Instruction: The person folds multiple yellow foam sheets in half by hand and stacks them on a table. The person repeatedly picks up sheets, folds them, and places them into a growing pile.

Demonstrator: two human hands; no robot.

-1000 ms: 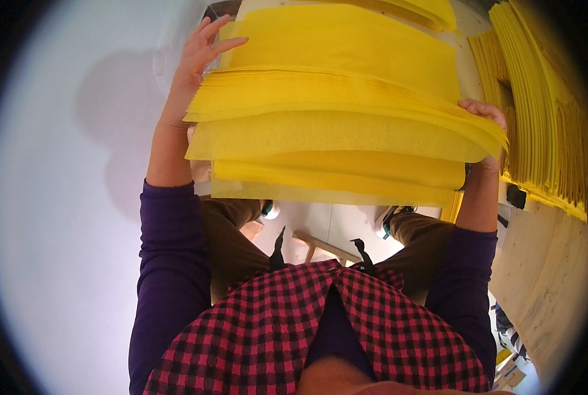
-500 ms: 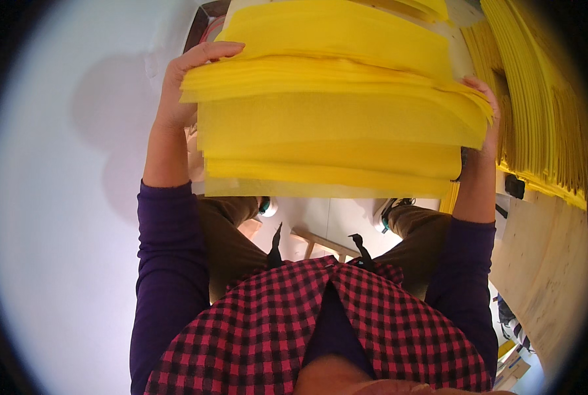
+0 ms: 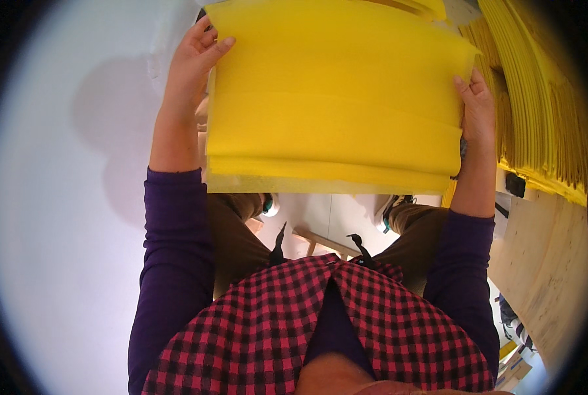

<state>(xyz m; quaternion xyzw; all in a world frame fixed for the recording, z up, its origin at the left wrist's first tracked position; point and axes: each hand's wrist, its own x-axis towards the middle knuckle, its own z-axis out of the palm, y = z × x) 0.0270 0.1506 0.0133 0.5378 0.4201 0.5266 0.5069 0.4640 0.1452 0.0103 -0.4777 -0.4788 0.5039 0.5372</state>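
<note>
the white table [image 3: 63,217] takes up the whole left side and bends away toward the dark rim; over its far part the person holds a stack of yellow sheets [image 3: 336,99] flat in front of the chest, several layers stepped one over another, the near edges showing as pale bands just above the knees; the far edge of the stack is cut off by the top of the picture, so how far it reaches cannot be told; to the right a second pile of yellow sheets [image 3: 537,112] stands well apart from the held one, its many thin edges fanned and curving with the lens, resting on a pale wooden board [image 3: 544,263] that runs down the right side; the checked red and black shirt [image 3: 320,336] fills the lower middle, with purple sleeves rising on both sides; the left hand [image 3: 192,59] grips the left edge of the stack, fingers curled over the top sheet and the thumb hidden beneath; the right hand [image 3: 478,108] clasps the right edge, fingers pressed along the side, the palm mostly hidden behind the layers; between the knees lies something pale and angular, too hard to make out; small dark bits near the lower right rim are blurred.
</note>
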